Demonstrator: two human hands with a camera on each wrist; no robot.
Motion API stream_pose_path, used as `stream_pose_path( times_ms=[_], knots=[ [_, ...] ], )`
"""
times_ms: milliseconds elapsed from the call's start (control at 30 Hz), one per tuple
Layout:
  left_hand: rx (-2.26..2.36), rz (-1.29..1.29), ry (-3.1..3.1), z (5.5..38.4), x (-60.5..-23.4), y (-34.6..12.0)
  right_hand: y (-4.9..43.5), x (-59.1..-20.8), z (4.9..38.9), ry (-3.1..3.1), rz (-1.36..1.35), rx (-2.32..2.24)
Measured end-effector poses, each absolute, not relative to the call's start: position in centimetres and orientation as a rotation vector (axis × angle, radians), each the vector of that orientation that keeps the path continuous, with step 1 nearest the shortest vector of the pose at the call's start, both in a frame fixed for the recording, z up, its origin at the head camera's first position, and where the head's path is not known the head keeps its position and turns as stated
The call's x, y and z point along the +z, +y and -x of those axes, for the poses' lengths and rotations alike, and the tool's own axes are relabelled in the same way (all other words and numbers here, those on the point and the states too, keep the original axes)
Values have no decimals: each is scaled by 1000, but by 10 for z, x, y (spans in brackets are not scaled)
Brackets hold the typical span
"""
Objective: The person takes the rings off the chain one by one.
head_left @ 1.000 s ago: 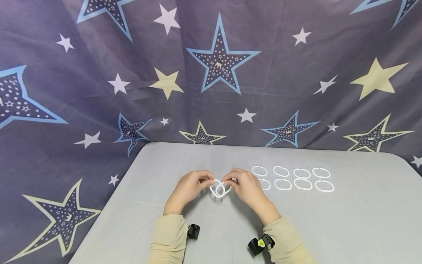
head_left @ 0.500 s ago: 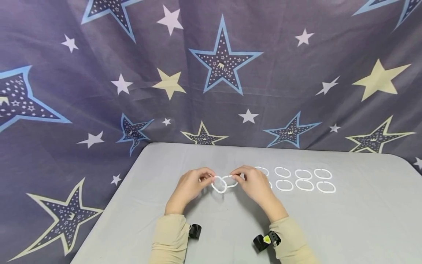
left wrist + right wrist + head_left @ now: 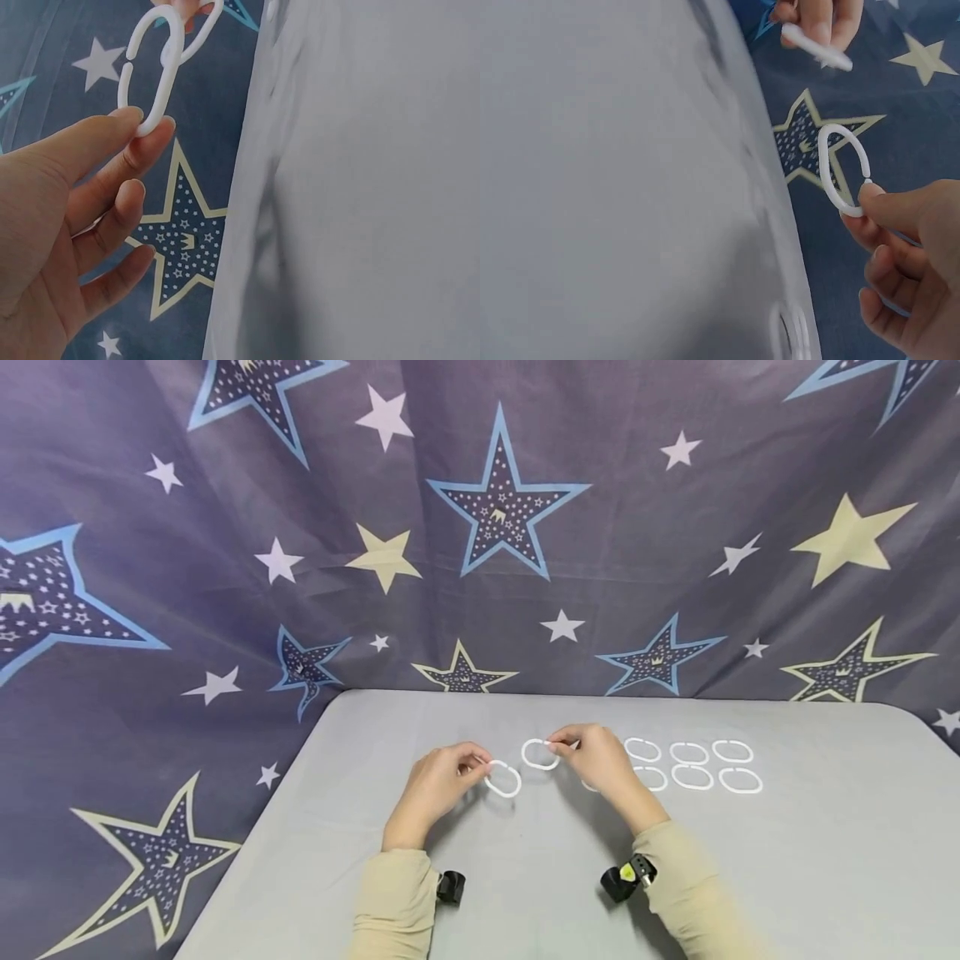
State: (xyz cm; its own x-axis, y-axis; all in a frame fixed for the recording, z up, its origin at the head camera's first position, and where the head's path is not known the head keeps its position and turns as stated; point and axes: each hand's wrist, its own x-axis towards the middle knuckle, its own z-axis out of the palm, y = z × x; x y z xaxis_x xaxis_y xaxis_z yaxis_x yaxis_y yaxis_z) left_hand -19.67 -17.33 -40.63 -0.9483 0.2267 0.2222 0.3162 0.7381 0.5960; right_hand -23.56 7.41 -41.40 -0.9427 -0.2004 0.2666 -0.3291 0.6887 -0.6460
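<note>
Between thumb and fingertips my left hand pinches a white oval link. A small gap in the link's side shows in the left wrist view. My right hand pinches a second white oval link, held farther back and to the right. The right wrist view shows this second link gripped at one end, near its own gap. In the head view the two links are apart, side by side above the table.
Several matching white links lie in two rows on the grey table at the right, some partly behind my right hand. A dark star-patterned cloth hangs behind the table and along its left.
The two links overlapped earlier and now stand apart. My right hand has moved right and away from me with its link; my left hand has stayed nearly in place.
</note>
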Motion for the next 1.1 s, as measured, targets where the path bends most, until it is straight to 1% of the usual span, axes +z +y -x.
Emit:
stream_pose_path(
  times_ms=[100,333,767,1100],
  knots=[
    [-977,443,-2806,198,-407,-171,83,-410,243,-2772,-470,1062],
    [-949,449,-2790,199,-407,-168,90,-407,261,-2831,-662,1015],
    [-913,387,-2796,197,-411,-168,88,-425,280,-2902,-677,961],
    [-906,330,-2776,197,-412,-166,97,-433,290,-2898,-624,940]
  ],
)
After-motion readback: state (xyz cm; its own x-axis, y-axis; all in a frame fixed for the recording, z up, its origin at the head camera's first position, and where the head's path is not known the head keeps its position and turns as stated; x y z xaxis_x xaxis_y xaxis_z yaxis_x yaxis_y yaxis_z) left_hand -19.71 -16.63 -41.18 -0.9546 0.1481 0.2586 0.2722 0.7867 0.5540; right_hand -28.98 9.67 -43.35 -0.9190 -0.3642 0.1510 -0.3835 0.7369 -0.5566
